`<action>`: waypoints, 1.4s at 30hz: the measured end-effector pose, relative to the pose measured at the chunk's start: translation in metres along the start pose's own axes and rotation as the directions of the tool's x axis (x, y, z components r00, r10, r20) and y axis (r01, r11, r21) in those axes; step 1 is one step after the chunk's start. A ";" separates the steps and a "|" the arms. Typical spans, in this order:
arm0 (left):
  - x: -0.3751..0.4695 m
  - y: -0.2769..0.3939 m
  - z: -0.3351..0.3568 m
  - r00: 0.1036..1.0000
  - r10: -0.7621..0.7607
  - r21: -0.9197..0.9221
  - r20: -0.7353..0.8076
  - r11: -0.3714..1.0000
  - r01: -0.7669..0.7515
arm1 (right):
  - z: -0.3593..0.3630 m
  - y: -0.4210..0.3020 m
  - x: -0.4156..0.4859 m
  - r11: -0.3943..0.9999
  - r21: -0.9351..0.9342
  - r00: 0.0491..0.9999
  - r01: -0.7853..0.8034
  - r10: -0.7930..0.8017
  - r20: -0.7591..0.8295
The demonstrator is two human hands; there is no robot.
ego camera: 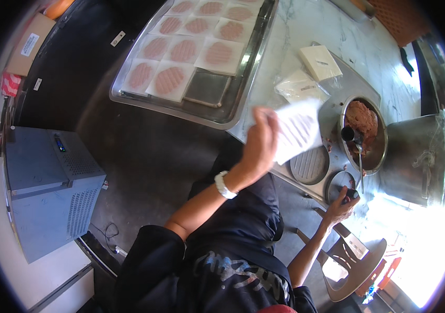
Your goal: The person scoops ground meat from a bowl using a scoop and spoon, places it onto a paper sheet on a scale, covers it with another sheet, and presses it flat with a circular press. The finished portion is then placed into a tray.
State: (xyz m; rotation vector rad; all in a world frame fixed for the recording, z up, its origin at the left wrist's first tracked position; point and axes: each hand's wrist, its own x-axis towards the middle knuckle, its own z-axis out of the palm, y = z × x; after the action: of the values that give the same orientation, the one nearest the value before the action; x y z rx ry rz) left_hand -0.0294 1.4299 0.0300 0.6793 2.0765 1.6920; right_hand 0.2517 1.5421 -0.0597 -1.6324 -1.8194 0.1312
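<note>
My left hand (260, 146), with a white watch on its wrist, grips a white paper square (300, 127) by its edge above the worktop. Dark parallel stripes show on the paper, which is blurred; whether a patty is inside I cannot tell. Below it lies the ridged round mould of a burger press (309, 166). My right hand (341, 207) holds the black knob of the round press lid (339, 182), beside the mould. Past the lid, a steel bowl (383, 156) contains ground meat (360, 117) and a metal utensil (359, 156).
A large metal tray (175, 111) at upper left bears rows of ridged patties (169, 80) on paper squares. Packs of paper squares (320, 62) lie behind the mould. A big metal pot (416, 160) stands right of the bowl. A chair (351, 266) is at lower right.
</note>
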 end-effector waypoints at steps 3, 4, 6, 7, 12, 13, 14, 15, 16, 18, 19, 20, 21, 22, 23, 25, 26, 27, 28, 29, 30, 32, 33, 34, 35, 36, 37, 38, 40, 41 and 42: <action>0.030 -0.015 -0.047 0.916 0.131 -0.083 -0.378 0.981 -0.175 | 0.002 0.001 0.000 1.000 0.003 1.000 -0.001 0.001 -0.009; 0.039 -0.018 -0.062 0.902 0.066 -0.149 -0.427 0.979 -0.142 | 0.003 0.002 0.000 1.000 -0.011 1.000 -0.002 0.002 -0.014; 0.061 -0.038 -0.085 0.848 -0.081 -0.220 -0.523 0.975 -0.042 | 0.004 0.003 0.000 1.000 -0.028 1.000 -0.002 0.001 -0.021; 0.071 -0.046 -0.092 0.826 -0.098 -0.265 -0.554 0.962 -0.064 | 0.004 0.003 -0.001 1.000 -0.024 1.000 -0.007 0.007 -0.008; 0.105 -0.075 -0.103 0.790 -0.115 -0.183 -0.603 0.983 0.004 | 0.002 0.000 0.000 1.000 0.010 1.000 0.005 -0.005 0.003; 0.109 -0.080 -0.104 0.798 -0.079 -0.109 -0.597 0.994 0.017 | 0.002 0.000 0.001 1.000 0.013 1.000 0.008 -0.008 0.002; 0.110 -0.080 -0.105 0.810 -0.045 -0.033 -0.585 0.999 0.031 | 0.002 0.000 0.000 1.000 0.012 1.000 0.008 -0.008 0.002; 0.109 -0.080 -0.106 0.833 0.016 0.075 -0.552 0.997 0.030 | 0.001 -0.001 0.000 1.000 0.011 1.000 0.008 -0.008 0.001; 0.107 -0.079 -0.109 0.855 0.073 0.182 -0.513 0.983 0.025 | 0.001 -0.001 0.000 1.000 0.014 1.000 0.022 -0.022 -0.007; 0.099 -0.063 -0.110 0.893 0.145 0.391 -0.427 0.920 0.037 | 0.001 -0.001 -0.001 0.999 0.015 0.999 0.044 -0.044 -0.024; 0.093 -0.051 -0.110 0.908 0.160 0.490 -0.387 0.870 0.056 | 0.001 0.000 -0.001 0.999 0.007 0.999 0.036 -0.035 -0.023; 0.088 -0.042 -0.114 0.920 0.172 0.588 -0.352 0.805 0.074 | 0.002 0.001 0.000 1.000 0.007 0.999 0.030 -0.029 -0.018; 0.088 -0.047 -0.118 0.921 0.203 0.620 -0.333 0.783 0.052 | 0.002 0.002 0.000 1.000 0.006 1.000 0.023 -0.023 -0.013; 0.088 -0.057 -0.124 0.921 0.232 0.651 -0.312 0.759 0.029 | 0.002 0.002 -0.001 0.999 0.012 0.999 0.029 -0.029 -0.014; 0.088 -0.060 -0.128 0.921 0.262 0.680 -0.288 0.733 0.004 | 0.002 0.002 -0.001 0.999 0.019 0.999 0.034 -0.034 -0.016; 0.088 -0.066 -0.133 0.928 0.249 0.668 -0.276 0.744 -0.001 | 0.003 0.001 -0.001 0.999 0.025 0.999 0.029 -0.029 -0.015; 0.088 -0.068 -0.135 0.933 0.241 0.659 -0.267 0.752 -0.005 | 0.003 0.002 -0.001 1.000 0.021 1.000 0.019 -0.019 -0.012; 0.088 -0.070 -0.137 0.925 0.265 0.677 -0.273 0.736 -0.012 | 0.003 0.003 -0.002 1.000 0.018 1.000 0.009 -0.009 -0.009; 0.089 -0.072 -0.140 0.916 0.289 0.693 -0.277 0.720 -0.017 | 0.003 0.003 -0.002 0.999 0.014 0.999 0.030 -0.030 -0.024; 0.089 -0.071 -0.141 0.907 0.312 0.709 -0.282 0.705 -0.022 | 0.004 0.003 -0.001 0.999 0.009 0.998 0.052 -0.052 -0.038; 0.089 -0.070 -0.142 0.916 0.284 0.691 -0.285 0.723 -0.009 | 0.004 0.004 -0.001 0.997 0.004 0.996 0.074 -0.074 -0.052; 0.087 -0.067 -0.143 0.930 0.229 0.655 -0.289 0.756 0.018 | 0.003 0.004 -0.001 0.997 -0.002 0.996 0.078 -0.078 -0.051; 0.087 -0.065 -0.142 0.927 0.236 0.653 -0.292 0.757 0.013 | 0.003 0.003 -0.001 0.997 -0.005 0.995 0.080 -0.080 -0.051; 0.087 -0.065 -0.142 0.926 0.248 0.659 -0.284 0.752 0.001 | 0.003 0.002 -0.001 0.998 0.011 0.997 0.067 -0.066 -0.040; 0.087 -0.066 -0.142 0.925 0.261 0.665 -0.276 0.747 -0.013 | 0.002 0.001 -0.002 0.998 0.027 0.998 0.053 -0.052 -0.031; 0.088 -0.067 -0.143 0.924 0.275 0.671 -0.267 0.741 -0.027 | 0.001 0.000 -0.002 0.998 0.044 0.999 0.039 -0.038 -0.022; 0.088 -0.067 -0.144 0.923 0.276 0.670 -0.268 0.742 -0.027 | 0.001 -0.001 -0.002 0.998 0.042 0.999 0.043 -0.042 -0.025; 0.088 -0.068 -0.144 0.924 0.275 0.670 -0.266 0.742 -0.028 | 0.001 -0.001 -0.002 0.998 0.038 0.999 0.045 -0.044 -0.026; 0.088 -0.070 -0.143 0.933 0.247 0.671 -0.262 0.741 -0.008 | 0.000 -0.003 -0.002 0.999 0.031 0.999 0.041 -0.041 -0.020; 0.088 -0.069 -0.143 0.938 0.226 0.672 -0.262 0.740 0.009 | 0.000 -0.004 -0.002 0.999 0.032 0.999 0.038 -0.037 -0.017; 0.088 -0.068 -0.143 0.943 0.205 0.673 -0.262 0.739 0.026 | 0.000 -0.005 -0.002 0.999 0.034 0.999 0.034 -0.034 -0.014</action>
State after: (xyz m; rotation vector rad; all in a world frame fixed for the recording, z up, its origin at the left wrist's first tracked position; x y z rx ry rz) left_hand -0.1910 1.3563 -0.0061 0.7457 2.9838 1.1006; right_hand 0.2472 1.5390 -0.0580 -1.5743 -1.8247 0.1355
